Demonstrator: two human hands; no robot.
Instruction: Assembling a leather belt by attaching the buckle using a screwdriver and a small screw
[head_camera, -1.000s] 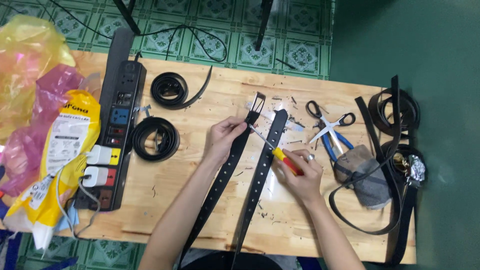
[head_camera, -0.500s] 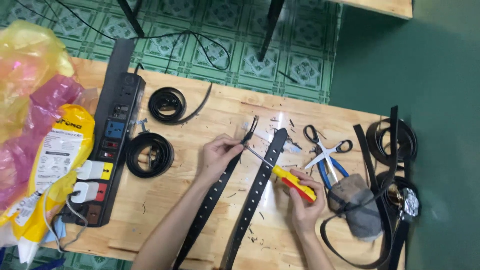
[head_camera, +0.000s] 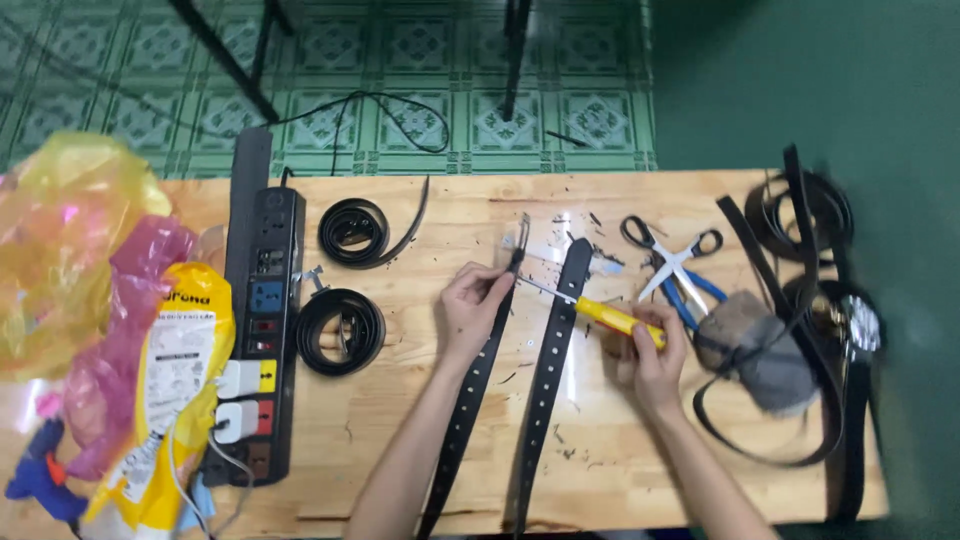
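Two hands — belt (head_camera: 470, 400) in L hand (head_camera: 470, 310)

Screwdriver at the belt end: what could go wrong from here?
1. The screwdriver tip works right beside the left hand pinching the belt; a slip could jab those fingers.
2. The right hand sits close to the open scissors; a jerk sideways might catch them.
3. The second belt lies under the shaft and could get scratched.

Head cam, top-down over table (head_camera: 420, 470).
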